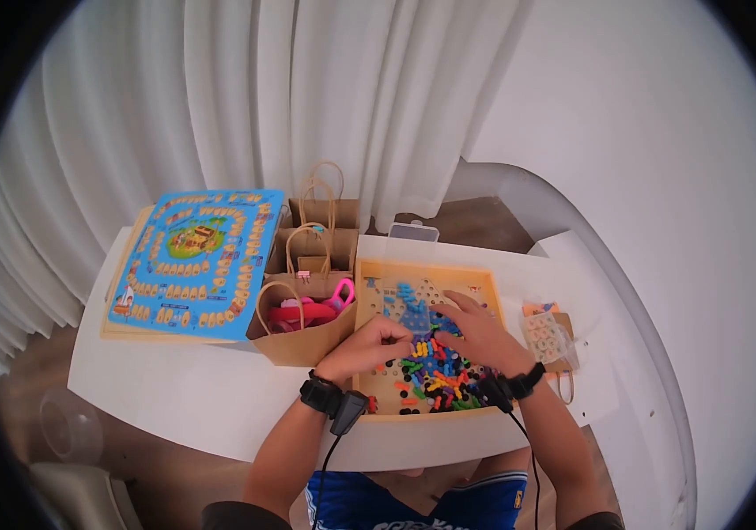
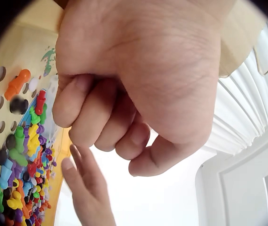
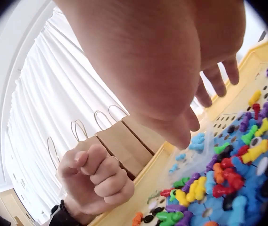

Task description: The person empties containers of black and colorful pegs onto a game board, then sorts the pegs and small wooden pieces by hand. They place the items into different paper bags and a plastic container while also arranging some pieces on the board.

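Observation:
My left hand (image 1: 371,346) is curled into a fist over the left part of a shallow wooden tray (image 1: 431,417), with no object showing between its fingers. Opposite it, my right hand (image 1: 484,340) hovers over the tray with fingers extended, palm down. Below the right fingers sits a clear plastic box (image 3: 190,165) with light blue pegs (image 3: 197,141) in it. Colourful plastic pegs (image 1: 453,389) lie heaped across the tray's near half, in red, yellow, green, purple, orange, blue and black. Round holes dot the board beneath them.
Left of the tray stand brown paper bags (image 1: 312,344), the nearest holding pink and red items (image 1: 338,300). A blue board game (image 1: 197,256) lies farther left. A clear lid (image 1: 413,231) is behind the tray; a small clear bag (image 1: 548,336) lies at its right.

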A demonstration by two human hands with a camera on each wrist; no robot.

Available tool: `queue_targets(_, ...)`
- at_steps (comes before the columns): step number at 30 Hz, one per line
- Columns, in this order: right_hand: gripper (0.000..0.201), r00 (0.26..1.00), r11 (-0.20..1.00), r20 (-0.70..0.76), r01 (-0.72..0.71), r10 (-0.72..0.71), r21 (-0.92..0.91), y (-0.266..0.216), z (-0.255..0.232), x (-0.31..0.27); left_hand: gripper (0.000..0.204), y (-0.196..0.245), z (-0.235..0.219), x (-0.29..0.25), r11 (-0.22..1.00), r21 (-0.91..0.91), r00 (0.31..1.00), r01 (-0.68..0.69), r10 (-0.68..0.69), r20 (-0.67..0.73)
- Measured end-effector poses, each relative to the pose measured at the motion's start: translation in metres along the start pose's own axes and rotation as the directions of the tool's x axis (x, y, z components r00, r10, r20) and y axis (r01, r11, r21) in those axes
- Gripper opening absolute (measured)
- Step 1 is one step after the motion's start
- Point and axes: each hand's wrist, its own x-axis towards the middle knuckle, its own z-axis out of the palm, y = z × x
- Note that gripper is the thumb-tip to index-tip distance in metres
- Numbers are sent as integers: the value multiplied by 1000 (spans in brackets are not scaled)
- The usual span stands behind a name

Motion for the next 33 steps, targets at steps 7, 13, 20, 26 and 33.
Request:
queue_targets(7,90,980,988,141,-133,142,-73,17,22,-64,39,5,7,-2,995,65,984,69,-78,159)
queue_targets(13,85,996,994,64,-56,62,-91,6,38,-89,41,7,6,-6,993,37,943,109,-115,313)
queue_targets(20,83,996,987,25,-86,91,-137,-12,43,-107,41,15,4,-5,968,108,812,227,-249,528)
queue_targets(26,78,993,989,24,-116,119,-86,-19,43,-117,39,21,13,-11,972,-125,979,201,-196,51)
queue_targets(33,25,994,999,-109,-6,12,50,-26,13,-92,36,-1,2,-1,1000,-23,998,-6,4,-64)
